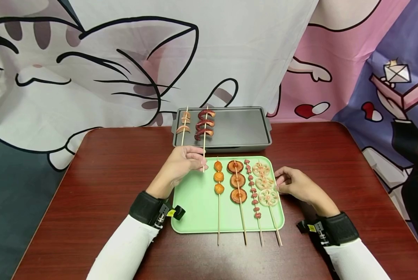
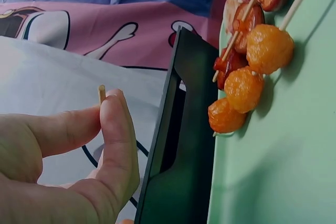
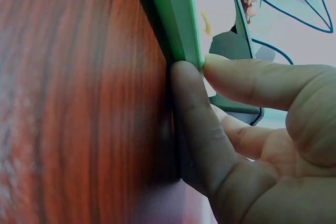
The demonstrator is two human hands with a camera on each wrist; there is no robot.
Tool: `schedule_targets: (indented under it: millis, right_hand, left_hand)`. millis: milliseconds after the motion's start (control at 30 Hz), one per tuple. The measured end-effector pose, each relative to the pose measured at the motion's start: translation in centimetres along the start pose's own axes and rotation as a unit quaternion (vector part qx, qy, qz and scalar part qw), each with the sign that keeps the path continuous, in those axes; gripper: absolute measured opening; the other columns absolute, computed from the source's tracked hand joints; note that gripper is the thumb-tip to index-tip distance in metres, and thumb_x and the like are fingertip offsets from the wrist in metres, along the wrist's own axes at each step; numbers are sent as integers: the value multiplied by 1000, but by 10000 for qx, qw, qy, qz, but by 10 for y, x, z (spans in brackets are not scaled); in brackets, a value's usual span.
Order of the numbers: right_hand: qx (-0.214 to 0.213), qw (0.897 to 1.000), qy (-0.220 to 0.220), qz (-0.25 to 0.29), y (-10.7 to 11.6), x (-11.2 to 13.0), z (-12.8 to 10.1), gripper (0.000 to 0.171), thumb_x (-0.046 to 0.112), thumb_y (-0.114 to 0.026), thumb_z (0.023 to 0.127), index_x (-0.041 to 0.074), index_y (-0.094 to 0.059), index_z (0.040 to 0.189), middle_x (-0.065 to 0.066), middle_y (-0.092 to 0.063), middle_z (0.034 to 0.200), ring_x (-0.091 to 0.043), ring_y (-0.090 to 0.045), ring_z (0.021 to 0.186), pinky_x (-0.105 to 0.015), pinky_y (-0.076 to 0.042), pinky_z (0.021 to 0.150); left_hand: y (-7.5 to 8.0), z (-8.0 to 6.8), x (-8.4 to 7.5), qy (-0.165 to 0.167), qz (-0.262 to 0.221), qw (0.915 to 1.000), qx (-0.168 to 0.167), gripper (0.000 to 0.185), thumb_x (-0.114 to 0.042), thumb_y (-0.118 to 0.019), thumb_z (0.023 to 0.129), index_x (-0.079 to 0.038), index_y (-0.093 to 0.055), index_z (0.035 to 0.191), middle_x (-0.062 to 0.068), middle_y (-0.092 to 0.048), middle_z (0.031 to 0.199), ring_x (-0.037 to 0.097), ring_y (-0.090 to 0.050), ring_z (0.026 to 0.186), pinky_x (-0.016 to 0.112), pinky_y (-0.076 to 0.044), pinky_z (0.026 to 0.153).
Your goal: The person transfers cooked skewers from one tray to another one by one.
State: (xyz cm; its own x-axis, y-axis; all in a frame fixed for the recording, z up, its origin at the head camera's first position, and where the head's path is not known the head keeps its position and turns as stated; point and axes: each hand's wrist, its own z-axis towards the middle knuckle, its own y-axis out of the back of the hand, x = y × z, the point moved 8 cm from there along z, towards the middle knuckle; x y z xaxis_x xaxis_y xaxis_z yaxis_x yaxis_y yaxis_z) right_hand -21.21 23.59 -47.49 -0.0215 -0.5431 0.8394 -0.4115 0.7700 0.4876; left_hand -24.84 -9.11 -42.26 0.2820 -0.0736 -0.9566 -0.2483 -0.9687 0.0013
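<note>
From the head camera the left hand [image 1: 181,163] pinches the stick of the spiral sausage skewer [image 1: 204,128] lying on the grey pan [image 1: 244,128], the left wrist camera shows thumb and finger closed on the stick end [image 2: 101,94], and the right wrist camera shows the right hand [image 3: 252,129] gripping the green tray [image 3: 178,14] edge.

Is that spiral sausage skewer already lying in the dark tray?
Partly: the spiral sausage skewer lies over the dark tray, while the left hand pinches its stick end.
</note>
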Motion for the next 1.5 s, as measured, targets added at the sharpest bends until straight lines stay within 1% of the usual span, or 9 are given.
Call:
schedule_targets:
  millis: [167,333,467,733,833,1000,1133,1367,1500]
  right_hand:
    - [-2,10000,-18,16,0,1,0,39,-1,-74,89,-11,-58,124,-15,-67,96,-15,-61,81,-22,-53,65]
    - [-10,10000,-8,19,0,2,0,39,-1,-74,89,-12,-58,123,-16,-67,96,-16,-62,81,-22,-54,65]
    - [-5,10000,13,13,1,2,0,39,-1,-74,89,-12,-58,123,-15,-66,95,-15,-61,81,-22,-54,65]
    - [-3,10000,60,11,2,3,0,38,-2,-73,90,-12,-58,123,-15,-65,94,-14,-61,79,-22,-53,65]
    - [-24,10000,71,-16,2,4,0,38,-2,-73,90,-12,-58,123,-15,-66,94,-15,-61,79,-22,-53,65]
    - [-33,10000,25,-46,2,1,-1,38,-1,-74,90,-11,-58,122,-15,-66,94,-15,-61,80,-22,-53,65]
    - [6,10000,34,18,1,1,-1,37,-1,-74,90,-12,-58,122,-15,-66,95,-14,-61,80,-22,-53,65]
    - [-8,10000,9,-27,0,1,-1,38,0,-74,90,-11,-58,123,-15,-66,96,-16,-61,81,-22,-53,65]
    - [13,10000,-13,-21,0,1,-1,38,0,-73,91,-11,-58,124,-15,-66,96,-16,-61,81,-23,-53,64]
  left_hand:
    - [-5,-7,-6,-1,-4,9999,163,45,14,-65,92,17,-51,135,4,-69,81,13,-72,68,25,-63,68]
    - [-9,-11,-7,-26,-71,9994,328,46,15,-65,92,20,-47,135,5,-68,81,13,-72,68,26,-63,68]
    - [-10,-14,-8,-18,-81,9991,410,46,15,-65,92,20,-47,133,4,-68,80,14,-73,68,27,-64,69]
    - [-12,-20,-8,118,-18,9987,503,39,17,-64,92,16,-50,128,7,-69,81,18,-74,70,30,-66,70]
    - [-13,-23,-6,191,-28,9985,517,37,18,-63,92,15,-50,126,9,-68,81,19,-75,71,32,-66,71]
    - [-15,-28,1,336,-8,9981,521,40,18,-64,91,15,-48,127,14,-66,84,22,-75,71,36,-67,72]
    - [-16,-32,5,331,6,9977,597,43,18,-64,91,18,-45,129,20,-65,89,24,-75,71,40,-67,74]
    - [-18,-40,12,357,142,9965,740,41,18,-63,90,18,-45,127,22,-64,92,26,-75,73,43,-67,75]
    - [-20,-44,15,336,234,9956,846,37,17,-64,90,16,-46,123,20,-64,90,26,-75,72,46,-66,76]
